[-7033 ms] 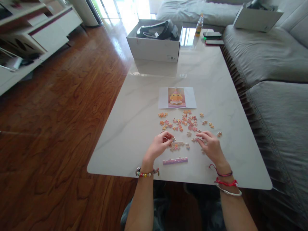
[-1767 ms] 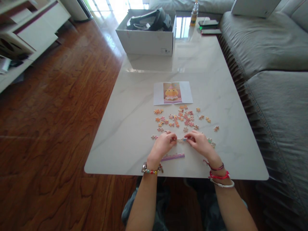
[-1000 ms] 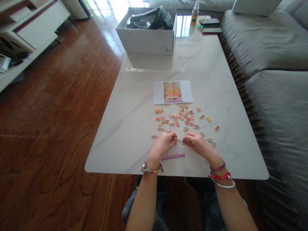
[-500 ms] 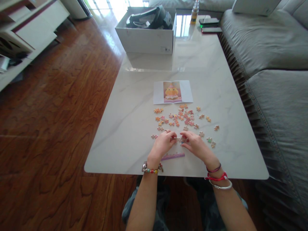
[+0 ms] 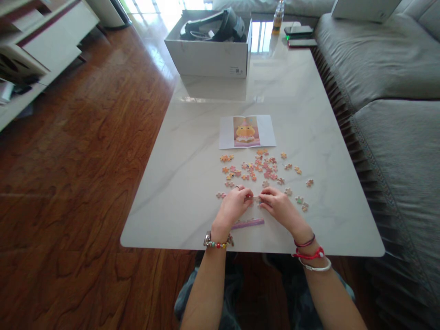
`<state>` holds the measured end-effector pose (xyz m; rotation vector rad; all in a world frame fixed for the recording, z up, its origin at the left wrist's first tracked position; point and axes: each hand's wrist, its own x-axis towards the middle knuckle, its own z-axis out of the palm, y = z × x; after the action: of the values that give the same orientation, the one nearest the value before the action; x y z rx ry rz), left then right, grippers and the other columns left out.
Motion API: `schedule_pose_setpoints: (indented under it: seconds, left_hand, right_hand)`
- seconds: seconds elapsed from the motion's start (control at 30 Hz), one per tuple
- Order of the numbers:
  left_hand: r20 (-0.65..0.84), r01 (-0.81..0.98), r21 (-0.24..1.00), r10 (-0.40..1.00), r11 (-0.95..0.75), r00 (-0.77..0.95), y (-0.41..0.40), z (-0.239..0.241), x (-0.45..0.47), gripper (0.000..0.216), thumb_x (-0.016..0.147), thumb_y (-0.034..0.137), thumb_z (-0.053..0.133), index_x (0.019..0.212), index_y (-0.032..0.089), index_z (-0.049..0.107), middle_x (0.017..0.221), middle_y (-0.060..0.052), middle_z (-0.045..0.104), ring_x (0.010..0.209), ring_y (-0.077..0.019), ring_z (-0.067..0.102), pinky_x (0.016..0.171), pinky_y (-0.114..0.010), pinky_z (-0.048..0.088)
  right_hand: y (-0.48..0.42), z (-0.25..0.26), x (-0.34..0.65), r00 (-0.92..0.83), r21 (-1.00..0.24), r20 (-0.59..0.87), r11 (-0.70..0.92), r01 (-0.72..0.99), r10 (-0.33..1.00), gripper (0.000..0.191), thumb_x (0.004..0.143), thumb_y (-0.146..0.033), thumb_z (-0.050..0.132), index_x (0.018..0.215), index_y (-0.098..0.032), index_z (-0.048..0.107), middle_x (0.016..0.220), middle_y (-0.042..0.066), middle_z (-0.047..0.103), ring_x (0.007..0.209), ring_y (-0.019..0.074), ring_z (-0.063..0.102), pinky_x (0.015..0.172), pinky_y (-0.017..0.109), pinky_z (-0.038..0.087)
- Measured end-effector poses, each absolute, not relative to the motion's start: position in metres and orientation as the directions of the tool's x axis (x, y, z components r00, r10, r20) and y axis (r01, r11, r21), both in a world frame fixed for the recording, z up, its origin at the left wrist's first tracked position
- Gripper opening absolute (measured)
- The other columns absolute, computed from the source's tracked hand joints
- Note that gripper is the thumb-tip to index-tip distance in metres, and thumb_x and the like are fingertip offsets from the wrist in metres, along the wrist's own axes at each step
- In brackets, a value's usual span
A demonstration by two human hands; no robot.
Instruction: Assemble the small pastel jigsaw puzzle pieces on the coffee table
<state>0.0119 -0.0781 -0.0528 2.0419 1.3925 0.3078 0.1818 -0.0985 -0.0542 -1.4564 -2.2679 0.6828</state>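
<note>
From where I stood, the only printing I noted was a small label (image 5: 236, 70) with a square code on the near side of the white box (image 5: 206, 58), too fine to read; the yellow label on the bottle (image 5: 277, 20) was equally illegible. A black headset (image 5: 220, 26) lay in the box. The small pale puzzle section (image 5: 256, 199) lay on the marble-patterned table (image 5: 185, 160), close to its near edge, between the fingertips of the left hand (image 5: 235, 205) and right hand (image 5: 281, 206); its long axis appeared to run left to right, though the fingers hid both ends. Each hand had thumb and fingers drawn together at its own end of the section; whether they gripped it or merely pressed against it, I could not tell. Just nearer the person lay the purple strip (image 5: 250, 223), long axis also left to right, its right end angled slightly away from the person, its left part behind the left wrist. Beyond the hands lay scattered loose pieces (image 5: 268, 168), orange and pink, and past them the creased picture sheet (image 5: 247, 131), its yellow figure upright toward the person.
</note>
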Motion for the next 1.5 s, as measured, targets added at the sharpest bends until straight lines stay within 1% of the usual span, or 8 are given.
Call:
schedule_pose_setpoints:
  seconds: [0.3, 0.37, 0.73, 0.87, 1.1, 1.2, 1.33, 1.5]
  left_hand:
    - [-0.189, 0.766, 0.615, 0.908, -0.186, 0.373, -0.077, -0.057, 0.015, 0.011, 0.073, 0.018, 0.051, 0.080, 0.020, 0.058, 0.081, -0.001, 0.054, 0.072, -0.0104, 0.052, 0.070, -0.022, 0.042]
    - [-0.194, 0.769, 0.614, 0.909, -0.180, 0.368, -0.077, -0.057, 0.016, 0.011, 0.073, 0.017, 0.051, 0.080, 0.020, 0.058, 0.081, -0.001, 0.054, 0.072, -0.0105, 0.052, 0.070, -0.022, 0.042]
    - [-0.199, 0.771, 0.612, 0.910, -0.173, 0.363, -0.076, -0.056, 0.015, 0.012, 0.071, 0.016, 0.050, 0.078, 0.020, 0.058, 0.079, 0.000, 0.055, 0.072, -0.0109, 0.051, 0.066, -0.022, 0.040]
    - [-0.190, 0.771, 0.610, 0.911, -0.182, 0.366, -0.076, -0.055, 0.016, 0.011, 0.071, 0.017, 0.050, 0.077, 0.020, 0.058, 0.079, -0.001, 0.055, 0.073, -0.0114, 0.051, 0.067, -0.022, 0.040]
    - [-0.197, 0.777, 0.607, 0.916, -0.168, 0.351, -0.076, -0.054, 0.015, 0.010, 0.072, 0.019, 0.051, 0.077, 0.020, 0.059, 0.078, -0.001, 0.056, 0.072, -0.0110, 0.052, 0.067, -0.023, 0.040]
    - [-0.195, 0.781, 0.602, 0.918, -0.166, 0.345, -0.077, -0.052, 0.015, 0.009, 0.072, 0.019, 0.053, 0.077, 0.020, 0.060, 0.079, -0.001, 0.056, 0.072, -0.0108, 0.052, 0.067, -0.022, 0.040]
    - [-0.221, 0.794, 0.589, 0.916, -0.149, 0.336, -0.077, -0.049, 0.015, 0.009, 0.071, 0.018, 0.054, 0.077, 0.021, 0.061, 0.079, 0.000, 0.057, 0.071, -0.0107, 0.052, 0.066, -0.022, 0.040]
    - [-0.146, 0.748, 0.651, 0.946, -0.128, 0.289, -0.076, -0.045, 0.014, 0.012, 0.076, 0.019, 0.048, 0.079, 0.019, 0.060, 0.081, -0.001, 0.056, 0.068, -0.0089, 0.053, 0.066, -0.022, 0.042]
  right_hand:
    - [-0.110, -0.037, 0.153, -0.343, -0.156, -0.114, 0.324, 0.933, 0.932, 0.020, 0.081, -0.009, 0.041, 0.088, -0.012, 0.060, 0.089, 0.011, 0.057, 0.081, 0.0200, 0.051, 0.064, 0.029, 0.044]
    - [-0.112, -0.035, 0.148, -0.315, -0.119, -0.123, 0.301, 0.946, 0.941, 0.021, 0.081, -0.008, 0.040, 0.088, -0.012, 0.060, 0.088, 0.012, 0.057, 0.080, 0.0202, 0.051, 0.061, 0.029, 0.043]
    - [-0.105, -0.061, 0.177, -0.283, -0.534, 0.080, 0.281, 0.797, 0.956, 0.013, 0.076, -0.014, 0.053, 0.083, -0.019, 0.063, 0.090, 0.006, 0.059, 0.083, 0.0165, 0.054, 0.074, 0.028, 0.045]
    - [-0.103, -0.061, 0.173, -0.285, -0.546, 0.066, 0.274, 0.792, 0.956, 0.015, 0.077, -0.013, 0.051, 0.075, -0.019, 0.065, 0.083, 0.007, 0.060, 0.081, 0.0174, 0.054, 0.074, 0.029, 0.045]
    - [-0.101, -0.057, 0.180, -0.271, -0.644, 0.135, 0.292, 0.707, 0.953, 0.016, 0.078, -0.019, 0.050, 0.084, -0.020, 0.065, 0.086, 0.006, 0.061, 0.081, 0.0164, 0.056, 0.074, 0.029, 0.047]
    - [-0.098, -0.054, 0.198, -0.119, -0.673, 0.223, 0.242, 0.699, 0.967, 0.018, 0.079, -0.023, 0.049, 0.088, -0.020, 0.064, 0.090, 0.006, 0.061, 0.082, 0.0161, 0.057, 0.074, 0.030, 0.047]
    - [-0.094, -0.052, 0.225, 0.115, -0.629, 0.276, 0.090, 0.772, 0.954, 0.018, 0.078, -0.026, 0.049, 0.084, -0.018, 0.064, 0.087, 0.006, 0.062, 0.077, 0.0166, 0.057, 0.071, 0.030, 0.046]
    - [-0.097, -0.048, 0.251, 0.017, -0.540, 0.192, 0.090, 0.837, 0.981, 0.017, 0.076, -0.026, 0.051, 0.085, -0.018, 0.063, 0.084, 0.006, 0.062, 0.077, 0.0178, 0.057, 0.072, 0.031, 0.045]
